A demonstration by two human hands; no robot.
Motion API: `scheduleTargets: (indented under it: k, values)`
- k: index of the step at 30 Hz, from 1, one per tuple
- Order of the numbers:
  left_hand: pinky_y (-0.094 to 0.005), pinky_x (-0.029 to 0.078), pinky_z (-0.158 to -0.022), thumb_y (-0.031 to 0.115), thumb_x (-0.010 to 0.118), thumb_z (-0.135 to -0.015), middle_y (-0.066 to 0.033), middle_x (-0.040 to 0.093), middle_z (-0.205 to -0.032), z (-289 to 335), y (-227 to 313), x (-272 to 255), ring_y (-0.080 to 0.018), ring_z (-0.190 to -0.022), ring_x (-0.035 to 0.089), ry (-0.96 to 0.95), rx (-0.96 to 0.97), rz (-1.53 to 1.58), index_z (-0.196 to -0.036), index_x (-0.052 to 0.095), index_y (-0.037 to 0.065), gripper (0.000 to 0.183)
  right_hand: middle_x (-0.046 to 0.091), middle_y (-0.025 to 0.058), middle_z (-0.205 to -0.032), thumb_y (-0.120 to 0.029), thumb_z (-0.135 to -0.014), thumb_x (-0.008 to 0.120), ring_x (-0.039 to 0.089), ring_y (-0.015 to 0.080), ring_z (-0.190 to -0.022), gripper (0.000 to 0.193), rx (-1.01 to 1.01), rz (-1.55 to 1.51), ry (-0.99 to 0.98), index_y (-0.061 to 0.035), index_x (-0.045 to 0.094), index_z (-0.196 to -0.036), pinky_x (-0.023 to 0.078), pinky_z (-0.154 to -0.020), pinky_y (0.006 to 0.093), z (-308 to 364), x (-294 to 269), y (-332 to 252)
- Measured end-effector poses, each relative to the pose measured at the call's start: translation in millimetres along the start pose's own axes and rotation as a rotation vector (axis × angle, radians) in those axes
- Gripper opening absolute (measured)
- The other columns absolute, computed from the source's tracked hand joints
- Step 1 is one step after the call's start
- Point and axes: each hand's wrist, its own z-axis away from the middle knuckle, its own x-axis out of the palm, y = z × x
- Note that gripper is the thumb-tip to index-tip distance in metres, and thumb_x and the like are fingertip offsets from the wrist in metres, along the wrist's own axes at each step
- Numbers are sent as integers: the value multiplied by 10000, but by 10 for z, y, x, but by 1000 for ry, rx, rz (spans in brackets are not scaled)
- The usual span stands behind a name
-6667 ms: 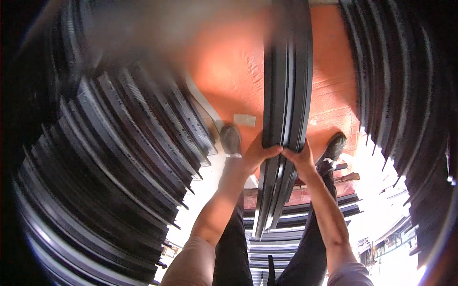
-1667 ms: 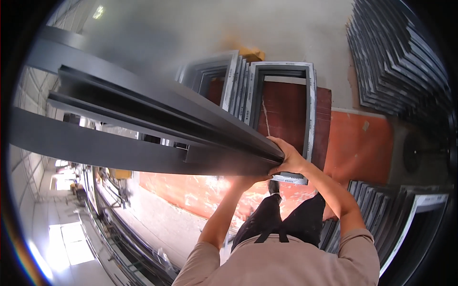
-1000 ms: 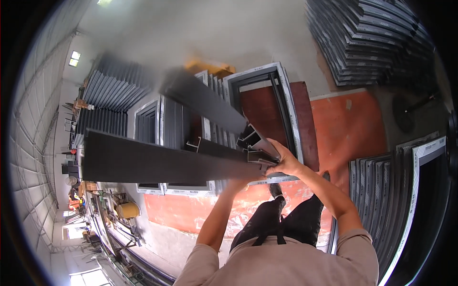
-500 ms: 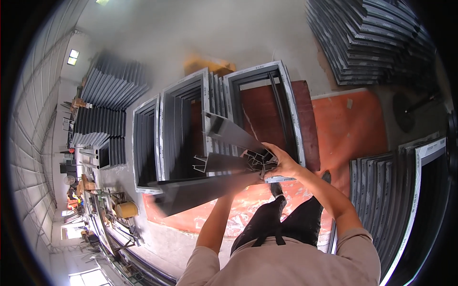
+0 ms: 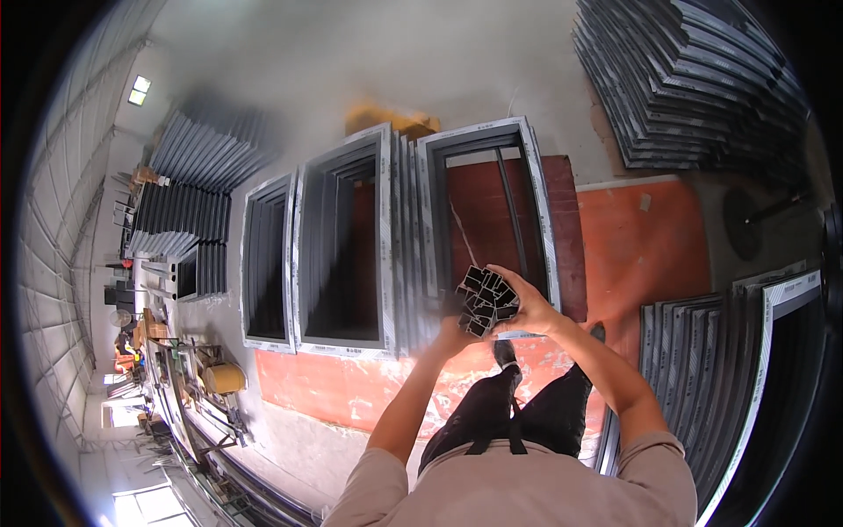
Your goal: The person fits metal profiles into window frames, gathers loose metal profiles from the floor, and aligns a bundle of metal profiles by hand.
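A tight bundle of dark metal profiles [image 5: 487, 301] stands between my hands, its hollow cut ends facing up at me. My right hand [image 5: 530, 304] wraps round the bundle's right side, thumb along the far edge. On the near left side my left hand [image 5: 454, 331] grips the same profiles; its fingers are partly hidden and blurred. Just beyond lies a dark grey window frame [image 5: 537, 206] with a pale printed film on its face. The lower lengths of the profiles are hidden below their ends.
More frames stand in rows to the left [image 5: 386, 237]. Stacked frames [image 5: 676, 88] rise at the far right, and another row [image 5: 702, 351] is near my right elbow. Orange-red sheeting [image 5: 641, 237] covers the floor around my feet. A workbench [image 5: 189, 386] runs along the left.
The profiles were fanned out and tilting to the left. They are now drawn together into one compact bundle, seen end-on, with my left hand at its side.
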Motion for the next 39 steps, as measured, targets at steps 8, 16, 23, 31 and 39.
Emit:
scheduleTargets:
  k: [8,16,23,31,39]
  values:
    - [-418,464,-1108,56,983,-559,-127,393,-1546,-24,668,-271,-290,-1381,476,70,-110,704,-1606,140,141,1347,418,176,-1548,-381,-584,987,414,281,-1434,1304,-65,90,28,-11,233,-1582,329,-1178,387,-10,39,-154]
    - [-453,456,-1120,113,962,-638,-206,381,-1539,63,1025,-515,-331,-1376,478,183,67,391,-1587,110,99,1275,446,178,-1521,-197,-543,1003,455,283,-1406,1268,-96,-61,86,-25,277,-1567,354,-1175,381,-50,176,-313]
    - [-425,338,-1167,154,853,-680,-173,285,-1616,150,975,-550,-301,-1469,334,141,87,455,-1587,167,71,1140,402,150,-1567,-234,-610,989,396,242,-1446,1234,-100,-67,36,-1,248,-1569,316,-1197,365,-48,204,-294]
    - [-485,339,-1160,233,891,-649,-215,265,-1603,228,1184,-485,-398,-1484,269,475,145,176,-1475,428,58,963,457,158,-1499,-271,-632,968,461,273,-1387,1135,-62,-59,48,-6,327,-1531,361,-1158,383,-60,382,-222]
    - [-494,449,-1064,170,859,-660,-150,576,-1372,186,1429,-699,-407,-1319,491,609,86,-398,-1260,689,61,633,531,174,-1410,-149,-703,868,536,337,-1298,867,-144,222,92,-37,454,-1457,417,-1096,406,-247,584,-240]
